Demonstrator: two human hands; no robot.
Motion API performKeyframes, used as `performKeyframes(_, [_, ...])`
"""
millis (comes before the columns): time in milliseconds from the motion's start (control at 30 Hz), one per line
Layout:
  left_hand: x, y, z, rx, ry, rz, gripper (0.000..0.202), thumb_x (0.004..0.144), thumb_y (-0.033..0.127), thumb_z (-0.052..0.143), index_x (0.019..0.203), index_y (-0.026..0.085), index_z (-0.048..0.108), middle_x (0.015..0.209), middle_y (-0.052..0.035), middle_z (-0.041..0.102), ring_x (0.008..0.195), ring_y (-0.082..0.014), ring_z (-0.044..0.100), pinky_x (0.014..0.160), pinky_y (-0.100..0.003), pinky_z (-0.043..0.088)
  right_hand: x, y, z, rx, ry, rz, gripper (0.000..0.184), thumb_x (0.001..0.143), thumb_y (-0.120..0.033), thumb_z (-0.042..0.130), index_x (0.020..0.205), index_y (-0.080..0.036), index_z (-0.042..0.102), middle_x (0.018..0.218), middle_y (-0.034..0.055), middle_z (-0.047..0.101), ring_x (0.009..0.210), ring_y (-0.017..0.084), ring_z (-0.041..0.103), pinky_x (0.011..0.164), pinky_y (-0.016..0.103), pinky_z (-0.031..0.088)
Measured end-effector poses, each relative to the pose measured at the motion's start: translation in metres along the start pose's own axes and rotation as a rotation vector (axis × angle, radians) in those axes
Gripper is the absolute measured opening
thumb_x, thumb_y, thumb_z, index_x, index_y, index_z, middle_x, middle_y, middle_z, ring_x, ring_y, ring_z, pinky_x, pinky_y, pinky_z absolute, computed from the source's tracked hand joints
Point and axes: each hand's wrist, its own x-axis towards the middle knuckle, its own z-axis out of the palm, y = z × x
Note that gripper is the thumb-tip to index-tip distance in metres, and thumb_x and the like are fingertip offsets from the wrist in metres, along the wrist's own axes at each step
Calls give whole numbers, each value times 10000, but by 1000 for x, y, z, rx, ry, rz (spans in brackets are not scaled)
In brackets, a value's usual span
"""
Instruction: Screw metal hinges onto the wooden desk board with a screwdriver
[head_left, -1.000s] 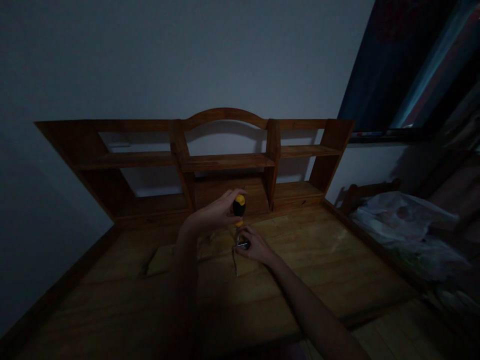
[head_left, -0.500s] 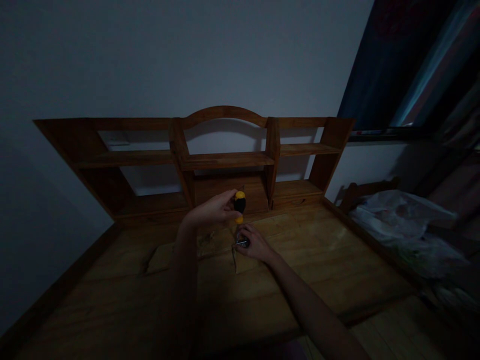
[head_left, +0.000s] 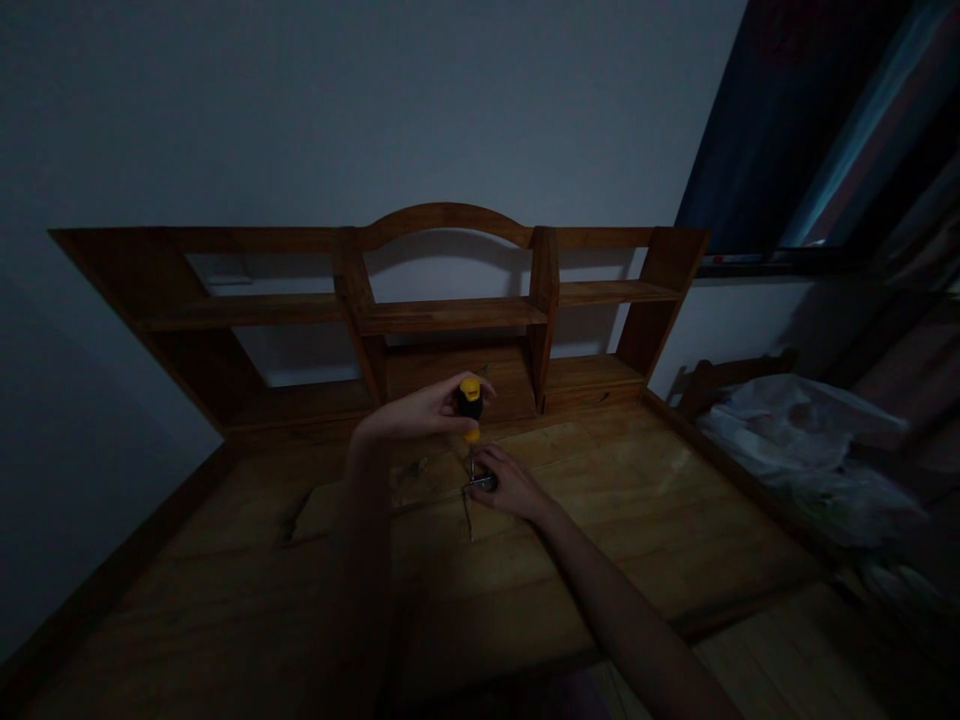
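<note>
My left hand (head_left: 431, 408) is closed around the yellow and black handle of a screwdriver (head_left: 470, 402), held upright above the desk. The shaft points down, and its tip meets or comes very near a small dark and metallic part (head_left: 484, 482). That part is gripped by my right hand (head_left: 512, 484), whose fingers wrap it close to the desktop; its kind is too dim and small to tell. A thin bent piece (head_left: 469, 515), perhaps metal, extends from beside it toward me on the wood.
The wooden desktop (head_left: 630, 520) stretches around both hands, with a raised edge at right. Behind stands a wooden shelf unit (head_left: 450, 318) against the wall. White plastic bags (head_left: 795, 430) lie to the right, below a dark window (head_left: 780, 130).
The screwdriver handle has shifted slightly left, and my left fingers now reach further around it. My right hand stays at the small part. The view has moved a little.
</note>
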Motion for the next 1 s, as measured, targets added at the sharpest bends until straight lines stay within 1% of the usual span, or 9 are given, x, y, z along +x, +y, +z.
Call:
performKeyframes(133, [1, -7, -5, -61, 3, -4, 520, 778, 368, 754, 1218, 184, 546, 1203, -129, 641, 1120, -229, 623, 922, -371, 509, 0, -2, -1, 3, 14, 4, 315, 866, -322, 682, 1156, -230, 603, 1247, 83, 587, 1134, 217, 582, 985, 352, 458])
performKeyframes(267, [8, -12, -4, 260, 231, -106, 490, 697, 507, 792, 1002, 170, 612, 960, -45, 666, 907, -210, 632, 819, -339, 508, -1, -6, -4, 8, 14, -4, 312, 884, -322, 660, 1174, -224, 597, 1242, 83, 589, 1132, 214, 582, 993, 352, 454])
performKeyframes(333, [10, -10, -1, 408, 300, -125, 513, 679, 549, 788, 984, 176, 612, 920, -26, 646, 859, -201, 608, 787, -332, 497, -1, -8, -5, 10, 11, -6, 296, 893, -321, 650, 1167, -225, 598, 1240, 80, 591, 1135, 215, 580, 997, 353, 451])
performKeyframes(400, [9, -5, 2, 395, 235, -82, 519, 714, 528, 766, 1068, 190, 595, 996, -34, 638, 888, -195, 603, 800, -327, 496, 0, -9, -6, 15, 8, -5, 284, 901, -318, 638, 1166, -226, 595, 1241, 78, 593, 1132, 215, 581, 993, 352, 451])
performKeyframes(533, [2, 3, 3, 141, 39, 53, 500, 826, 407, 684, 1254, 220, 504, 1222, -85, 599, 1092, -197, 592, 900, -322, 491, 0, -7, -6, 24, 4, -10, 351, 894, -275, 633, 1236, -223, 571, 1240, 85, 601, 1118, 221, 587, 978, 358, 458])
performKeyframes(633, [-1, 2, -1, 110, 47, 37, 531, 840, 404, 672, 1301, 230, 473, 1159, -79, 630, 1065, -201, 612, 878, -320, 500, 0, -6, -5, 14, 0, -17, 426, 871, -230, 643, 1287, -224, 552, 1252, 88, 604, 1130, 227, 584, 985, 367, 454])
performKeyframes(833, [13, 5, 7, 646, 320, -38, 498, 745, 577, 749, 1082, 239, 608, 1049, -45, 639, 1002, -242, 612, 912, -354, 464, 0, -6, -6, 11, -6, -4, 446, 837, -222, 667, 1270, -244, 564, 1255, 78, 608, 1140, 236, 582, 997, 383, 448])
performKeyframes(933, [18, 15, 25, 824, 371, -149, 476, 781, 607, 703, 1055, 230, 602, 1015, -63, 604, 947, -252, 614, 836, -342, 471, 1, -5, -6, -4, -4, 7, 440, 836, -247, 674, 1263, -241, 568, 1233, 76, 616, 1127, 235, 586, 995, 387, 447])
performKeyframes(1000, [18, 23, 34, 835, 364, -178, 402, 837, 545, 661, 1076, 231, 584, 1053, -71, 574, 934, -243, 608, 810, -339, 478, 1, -3, -5, -15, -1, 0, 424, 842, -260, 670, 1253, -232, 572, 1214, 80, 622, 1120, 234, 586, 990, 384, 450])
